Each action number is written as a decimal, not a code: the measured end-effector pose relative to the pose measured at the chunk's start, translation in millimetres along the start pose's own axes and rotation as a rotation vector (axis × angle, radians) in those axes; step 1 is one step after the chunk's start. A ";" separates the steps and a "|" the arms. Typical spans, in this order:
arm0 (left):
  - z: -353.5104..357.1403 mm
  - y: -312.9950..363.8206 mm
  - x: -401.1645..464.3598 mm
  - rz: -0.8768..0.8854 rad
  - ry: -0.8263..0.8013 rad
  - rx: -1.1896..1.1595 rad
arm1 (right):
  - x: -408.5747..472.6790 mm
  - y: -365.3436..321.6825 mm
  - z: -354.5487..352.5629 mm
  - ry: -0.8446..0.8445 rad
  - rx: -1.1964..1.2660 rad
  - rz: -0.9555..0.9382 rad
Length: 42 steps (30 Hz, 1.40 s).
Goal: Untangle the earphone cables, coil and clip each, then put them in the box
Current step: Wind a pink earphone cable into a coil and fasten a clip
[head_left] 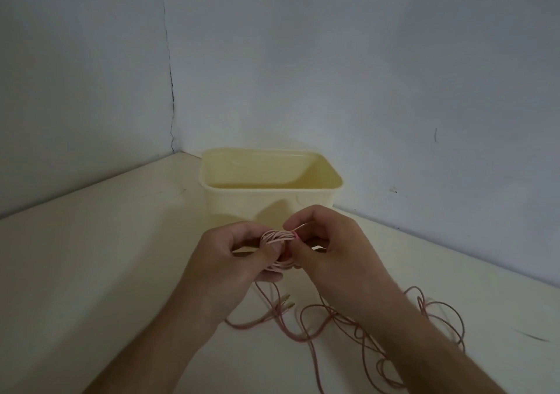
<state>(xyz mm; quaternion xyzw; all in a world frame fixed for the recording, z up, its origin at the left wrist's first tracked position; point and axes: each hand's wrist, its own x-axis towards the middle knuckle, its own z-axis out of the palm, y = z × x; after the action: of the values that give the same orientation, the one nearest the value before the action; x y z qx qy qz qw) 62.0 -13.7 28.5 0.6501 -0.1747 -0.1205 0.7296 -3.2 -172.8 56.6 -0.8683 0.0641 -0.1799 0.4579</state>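
Pale pink cable, wound into a small coil [277, 237], sits between your two hands, above the tabletop [91, 272]. Your left hand [233, 260] grips the coil from its left side, thumb laid across the front of the loops and fingers curled behind them. Your right hand [327, 248] pinches the coil's right edge, where a small, brighter pink piece [296, 236] shows against the strands; whether that is a clip you cannot tell from this view. A short, thin end of the cable sticks out up and to the right past your right fingertips.

Beyond your hands, just behind the coil, stands the cream plastic box [269, 181], open at the top, its inside showing nothing but bare walls. It sits in the corner where two grey-white walls [363, 60] meet.

Below your wrists, nearer to you, the loose earphone cables [348, 321] lie on the tabletop in a darker pink tangle. Strands run under your left hand, where two small plug ends [288, 301] rest side by side, and wide loops spread out under and to the right of your right forearm. A dark, blurred streak lies on the surface far to the right of your right arm; what it is cannot be made out.
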 end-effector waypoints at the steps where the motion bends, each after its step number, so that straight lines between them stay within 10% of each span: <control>1: 0.3 -0.1 -0.4 0.003 -0.021 0.011 | -0.1 0.2 -0.6 0.009 -0.003 0.001; 42: -4.0 -3.8 1.3 -0.055 0.010 -0.203 | -6.9 0.5 10.5 0.030 -0.284 -0.242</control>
<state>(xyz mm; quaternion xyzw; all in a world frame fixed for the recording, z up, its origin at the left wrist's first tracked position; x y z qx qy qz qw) 65.1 -11.1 24.5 0.5781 -0.1399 -0.1542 0.7890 -5.7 -163.1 49.0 -0.9228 -0.0093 -0.2355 0.3048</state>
